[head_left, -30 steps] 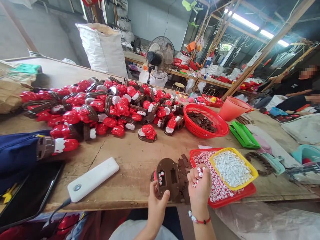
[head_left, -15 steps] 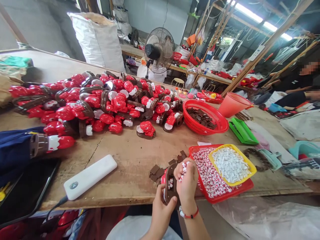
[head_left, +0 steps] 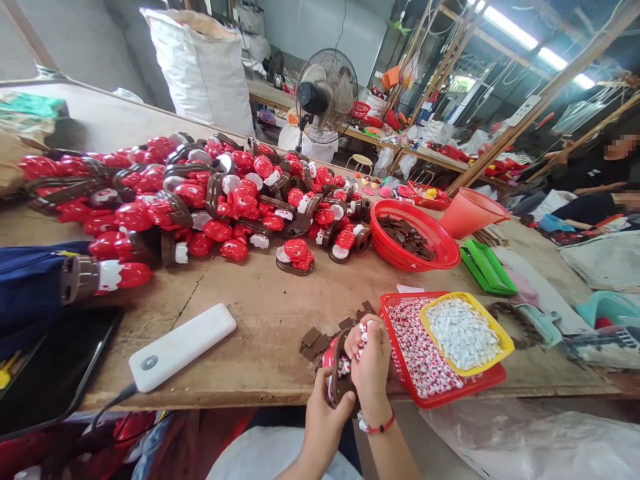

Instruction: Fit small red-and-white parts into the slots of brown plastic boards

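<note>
My left hand [head_left: 323, 413] is wrapped around a red and brown plastic toy piece [head_left: 341, 388], with its brown base tilted up. Small red and white beads show inside the opening in that base. Over it, my right hand [head_left: 373, 367] is closed on a cluster of the same beads [head_left: 363, 332]. A red tray [head_left: 457, 393] full of these beads stands just to the right. On top of it rests a yellow tray [head_left: 509, 345] of small white pieces. Thin brown plates [head_left: 314, 343] lie loose behind the toy piece, partly hidden by my hands.
A large heap of red and brown toy pieces [head_left: 240, 200] covers the back left. Behind the trays stand a red basket [head_left: 440, 257] of brown plates and a green container [head_left: 485, 267]. A white power bank [head_left: 183, 347] with a cable lies at left. Another person [head_left: 595, 167] sits at far right.
My right hand has stayed over the toy piece, and more beads now show in its opening. The whole view has shifted slightly.
</note>
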